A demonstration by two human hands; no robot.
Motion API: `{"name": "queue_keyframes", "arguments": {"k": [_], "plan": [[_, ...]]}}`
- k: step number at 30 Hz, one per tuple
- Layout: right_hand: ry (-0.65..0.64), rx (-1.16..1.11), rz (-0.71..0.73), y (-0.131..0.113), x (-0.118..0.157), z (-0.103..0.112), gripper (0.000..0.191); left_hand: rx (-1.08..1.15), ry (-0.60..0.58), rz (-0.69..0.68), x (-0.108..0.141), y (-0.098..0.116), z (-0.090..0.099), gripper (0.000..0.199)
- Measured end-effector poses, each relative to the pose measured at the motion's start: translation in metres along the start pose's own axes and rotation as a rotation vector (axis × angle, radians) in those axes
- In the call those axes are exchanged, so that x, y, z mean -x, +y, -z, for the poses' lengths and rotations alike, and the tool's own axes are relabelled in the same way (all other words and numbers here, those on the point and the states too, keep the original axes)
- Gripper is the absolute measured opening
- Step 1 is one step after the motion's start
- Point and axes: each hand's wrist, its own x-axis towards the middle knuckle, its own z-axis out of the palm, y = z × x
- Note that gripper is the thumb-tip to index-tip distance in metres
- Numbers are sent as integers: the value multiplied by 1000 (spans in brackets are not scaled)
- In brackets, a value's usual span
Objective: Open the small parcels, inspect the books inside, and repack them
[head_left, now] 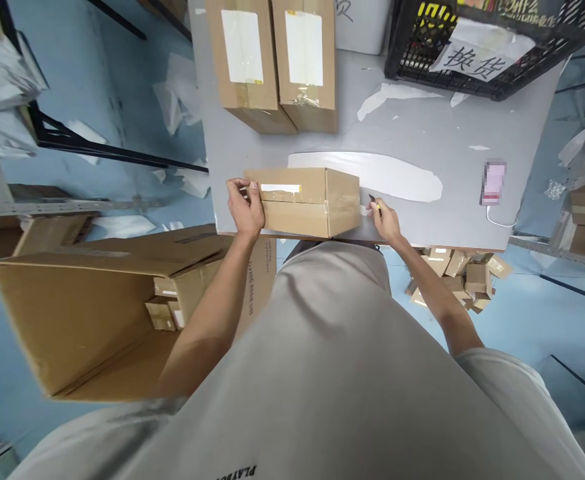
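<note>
A closed brown cardboard box (295, 210) lies at the front edge of the grey table (412, 223), with a white label strip on its left part and clear tape at its right end. My left hand (246, 205) grips the box's left end, thumb on the top edge. Just off the right end, my right hand (383, 219) is closed round a small knife (374, 201) with a dark tip and a yellow part. A small whitish scrap (364, 210) sits between that hand and the box.
Two taped boxes (305, 100) stand at the back left, a black crate (472, 83) at the back right. A phone (493, 181) with a cable lies right. A large open carton (87, 320) is below left; small boxes (477, 279) are piled below right.
</note>
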Motion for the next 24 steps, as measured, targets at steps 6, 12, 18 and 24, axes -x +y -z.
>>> {"name": "queue_keyframes", "arguments": {"k": [6, 12, 18, 24], "plan": [[102, -34, -75, -57, -2, -34, 61, -22, 66, 37, -6, -29, 8, 69], [252, 124, -31, -119, 9, -3, 66, 128, -60, 158, -2, -48, -26, 69], [297, 334, 30, -160, 15, 20, 66, 290, -398, 267, 1, -48, -70, 49], [285, 426, 24, -186, 20, 1, 67, 317, -505, 282, -15, -60, -49, 39]]}}
